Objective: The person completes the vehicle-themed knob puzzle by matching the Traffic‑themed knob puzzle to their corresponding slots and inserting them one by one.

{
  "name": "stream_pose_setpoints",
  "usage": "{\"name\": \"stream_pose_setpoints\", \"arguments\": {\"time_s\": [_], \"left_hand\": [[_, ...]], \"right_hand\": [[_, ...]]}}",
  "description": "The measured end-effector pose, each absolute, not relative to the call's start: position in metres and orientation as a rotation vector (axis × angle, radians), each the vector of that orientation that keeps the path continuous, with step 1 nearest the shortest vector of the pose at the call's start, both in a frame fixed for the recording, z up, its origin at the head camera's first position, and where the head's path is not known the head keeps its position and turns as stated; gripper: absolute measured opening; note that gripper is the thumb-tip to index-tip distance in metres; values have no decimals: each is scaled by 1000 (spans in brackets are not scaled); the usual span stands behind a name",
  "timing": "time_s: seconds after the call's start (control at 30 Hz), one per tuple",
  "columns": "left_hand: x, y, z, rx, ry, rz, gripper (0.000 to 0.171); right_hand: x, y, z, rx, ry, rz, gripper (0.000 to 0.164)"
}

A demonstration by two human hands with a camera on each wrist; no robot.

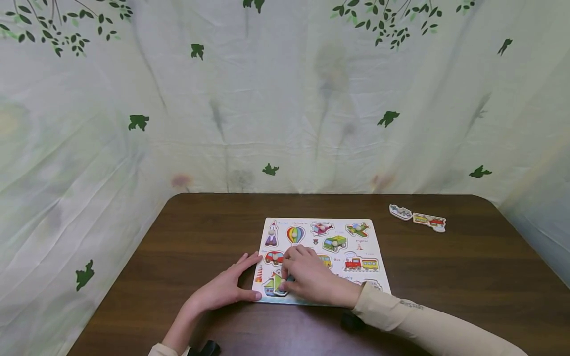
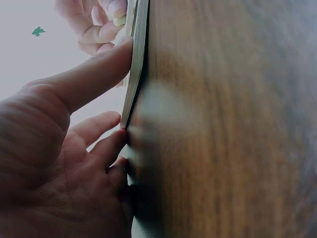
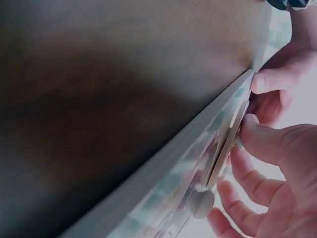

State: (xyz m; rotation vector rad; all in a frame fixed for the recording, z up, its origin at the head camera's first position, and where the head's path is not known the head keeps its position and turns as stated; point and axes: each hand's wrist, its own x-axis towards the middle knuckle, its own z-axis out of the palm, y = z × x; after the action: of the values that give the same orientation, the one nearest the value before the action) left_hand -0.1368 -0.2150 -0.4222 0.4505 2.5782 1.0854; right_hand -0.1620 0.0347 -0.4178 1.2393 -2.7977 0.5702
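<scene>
A white puzzle board (image 1: 378, 247) printed with vehicles lies on the table. At its lower left, my right hand (image 1: 311, 277) pinches a wooden puzzle piece (image 3: 225, 148) between thumb and fingers. The piece stands tilted over the board beside the green sailboat picture (image 1: 272, 285); my fingers hide most of its face. Against the board's left edge rests my left hand (image 1: 227, 287), its thumb (image 2: 94, 77) touching near the lower corner and its fingers spread further up. A round wooden knob (image 3: 202, 204) rises from the board near my right fingers.
Two loose pieces lie at the table's back right: a small grey-blue vehicle (image 1: 400, 212) and a red and yellow train (image 1: 429, 221). The brown table (image 1: 205, 232) ends at a leaf-patterned curtain (image 1: 294, 99).
</scene>
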Motion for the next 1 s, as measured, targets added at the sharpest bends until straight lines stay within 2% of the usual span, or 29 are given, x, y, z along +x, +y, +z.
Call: {"name": "stream_pose_setpoints", "arguments": {"time_s": [1.0], "left_hand": [[-136, -214, -422, 406, 2579, 1079, 87]], "right_hand": [[-156, 29, -419, 1045, -2837, 716, 29]]}}
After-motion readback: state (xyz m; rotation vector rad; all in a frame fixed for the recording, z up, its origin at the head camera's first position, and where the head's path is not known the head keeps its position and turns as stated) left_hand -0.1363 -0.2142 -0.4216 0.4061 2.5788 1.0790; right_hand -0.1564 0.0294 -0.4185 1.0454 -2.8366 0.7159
